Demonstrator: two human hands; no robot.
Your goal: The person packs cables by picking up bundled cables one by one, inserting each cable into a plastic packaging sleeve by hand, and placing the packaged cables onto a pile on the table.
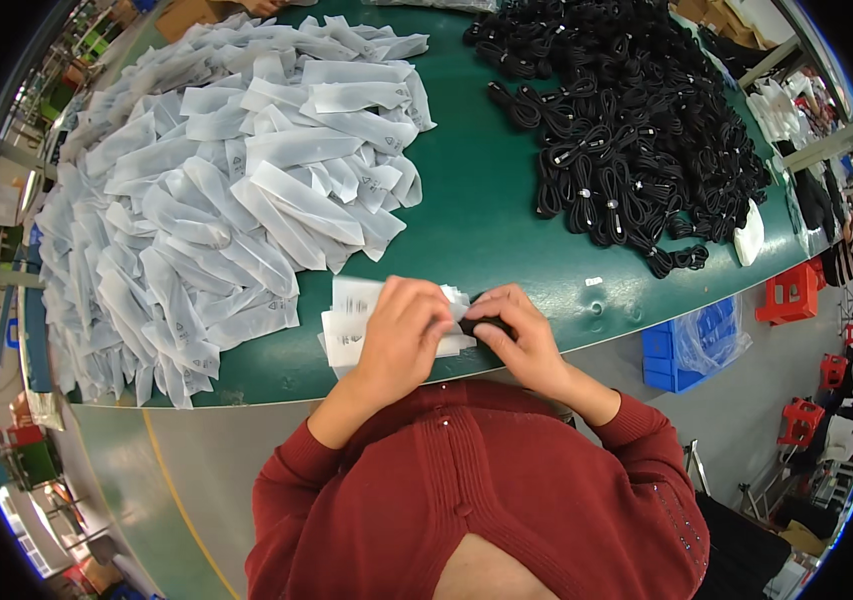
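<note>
Bagging step under way at worktop (506, 215) near edge. Left hand (401, 335) pinches white bag (351, 320); right hand (521, 335) grips coiled black cable (486, 322) at bag mouth. Next likely needs mouth held open, coil pushed in. Bag heap (216, 190) far-left, cable pile (626, 130) far-right.

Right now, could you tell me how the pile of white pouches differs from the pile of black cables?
The white pouches are flat, pale and translucent; the black cables are dark, coiled bundles. The pouches lie at the person's left, the cables at the right. Both are loosely heaped on the green table.
</note>
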